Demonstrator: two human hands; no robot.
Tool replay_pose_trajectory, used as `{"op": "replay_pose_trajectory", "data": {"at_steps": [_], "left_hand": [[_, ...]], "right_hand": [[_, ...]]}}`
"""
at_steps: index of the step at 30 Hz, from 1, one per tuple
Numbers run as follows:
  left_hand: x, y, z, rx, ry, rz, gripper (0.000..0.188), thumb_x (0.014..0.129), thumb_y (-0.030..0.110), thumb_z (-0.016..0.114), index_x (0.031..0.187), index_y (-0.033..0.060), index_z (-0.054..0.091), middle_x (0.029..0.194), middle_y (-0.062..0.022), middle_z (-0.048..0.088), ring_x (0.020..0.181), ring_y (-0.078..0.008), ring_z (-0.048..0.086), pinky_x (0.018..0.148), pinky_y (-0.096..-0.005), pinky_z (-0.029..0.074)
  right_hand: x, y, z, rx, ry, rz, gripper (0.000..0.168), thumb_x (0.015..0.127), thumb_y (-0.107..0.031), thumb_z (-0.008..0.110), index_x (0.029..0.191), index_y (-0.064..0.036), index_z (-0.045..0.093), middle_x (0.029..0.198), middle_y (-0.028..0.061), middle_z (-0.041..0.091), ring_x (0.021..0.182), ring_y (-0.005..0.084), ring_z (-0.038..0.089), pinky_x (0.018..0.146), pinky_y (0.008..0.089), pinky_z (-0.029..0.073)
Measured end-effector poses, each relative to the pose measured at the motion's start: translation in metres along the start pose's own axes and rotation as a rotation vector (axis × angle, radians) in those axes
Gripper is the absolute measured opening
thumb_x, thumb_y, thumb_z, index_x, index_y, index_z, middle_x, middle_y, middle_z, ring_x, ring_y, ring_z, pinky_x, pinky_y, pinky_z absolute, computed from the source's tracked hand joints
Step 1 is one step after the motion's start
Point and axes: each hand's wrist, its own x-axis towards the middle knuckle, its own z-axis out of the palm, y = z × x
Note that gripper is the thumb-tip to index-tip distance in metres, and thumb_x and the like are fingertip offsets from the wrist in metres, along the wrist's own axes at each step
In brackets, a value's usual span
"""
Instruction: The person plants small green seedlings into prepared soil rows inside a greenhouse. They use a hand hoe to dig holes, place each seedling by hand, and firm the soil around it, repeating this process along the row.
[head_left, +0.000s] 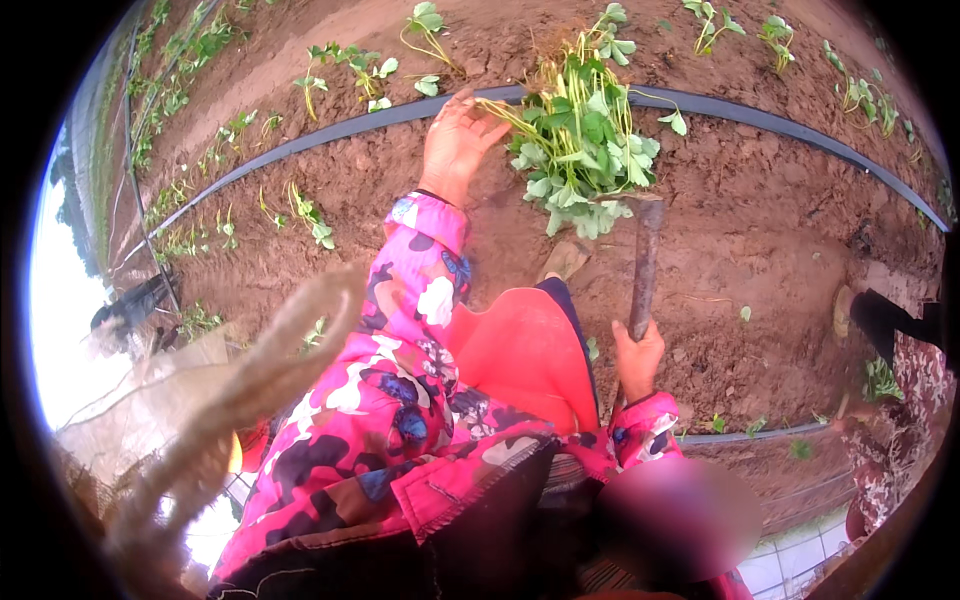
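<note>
My left hand (459, 146) reaches over the soil bed, fingers spread, at the yellowish stems of a young plant, which looks like a strawberry seedling, at the left side of a pile. Whether the fingers grip those stems I cannot tell. The pile of leafy seedlings (589, 142) lies across a dark drip tape (720, 109), its roots toward the top. My right hand (639, 358) is closed around the wooden handle (647, 262) of a hand tool; its metal head lies at the lower edge of the leaves, partly hidden.
More seedlings (304, 214) lie or stand in the soil along both sides of the tape. Another person's dark-clad leg (889, 319) is at the right edge. A second drip tape (757, 435) runs at lower right. Red fabric or plastic (525, 352) covers my lap.
</note>
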Motion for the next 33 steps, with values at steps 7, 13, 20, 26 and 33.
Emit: {"op": "replay_pose_trajectory", "data": {"at_steps": [7,13,20,26,33], "left_hand": [[-0.038,0.072,0.001,-0.305,-0.203,0.143,0.014,0.081,0.012,0.054,0.094,0.0063,0.054,0.102,-0.0126,0.055,0.107,-0.0334,0.047,0.093,-0.0605,0.030],[-0.062,0.135,-0.051,-0.385,-0.157,0.321,0.009,0.082,0.011,0.054,0.089,0.0066,0.056,0.092,-0.0092,0.059,0.095,-0.0286,0.055,0.089,-0.0505,0.039],[-0.090,0.123,-0.086,-0.076,0.053,0.467,0.012,0.080,-0.001,0.052,0.092,0.0022,0.053,0.085,-0.0100,0.059,0.078,-0.0217,0.060,0.074,-0.0354,0.049],[-0.112,0.093,-0.097,0.102,-0.005,0.273,0.018,0.077,-0.003,0.054,0.094,0.0012,0.051,0.086,-0.0105,0.059,0.078,-0.0214,0.059,0.071,-0.0293,0.049],[-0.112,0.099,-0.118,0.332,0.034,0.407,0.023,0.072,-0.007,0.057,0.093,0.0011,0.050,0.084,-0.0047,0.058,0.079,-0.0115,0.056,0.070,-0.0233,0.046]], "right_hand": [[-0.003,-0.018,0.007,-0.038,0.000,-0.025,0.015,0.070,-0.006,0.065,0.072,-0.002,0.051,0.058,-0.0050,0.044,0.054,0.0039,0.038,0.047,0.0221,0.035],[-0.004,-0.022,0.032,-0.107,-0.020,-0.162,0.018,0.071,-0.006,0.065,0.070,-0.004,0.048,0.057,-0.0053,0.044,0.051,0.0042,0.038,0.044,0.0230,0.034],[0.005,-0.098,0.096,-0.252,-0.154,-0.209,0.020,0.070,-0.013,0.068,0.075,0.000,0.053,0.058,-0.0007,0.049,0.050,0.0059,0.042,0.044,0.0231,0.036],[-0.002,-0.170,0.219,0.161,-0.479,-0.014,0.018,0.072,-0.013,0.069,0.076,-0.002,0.056,0.055,-0.0017,0.049,0.039,0.0036,0.038,0.035,0.0193,0.027],[-0.009,-0.184,0.298,0.150,-0.484,-0.101,0.017,0.070,-0.011,0.070,0.072,-0.003,0.055,0.054,-0.0023,0.048,0.038,0.0044,0.038,0.034,0.0199,0.027]]}}
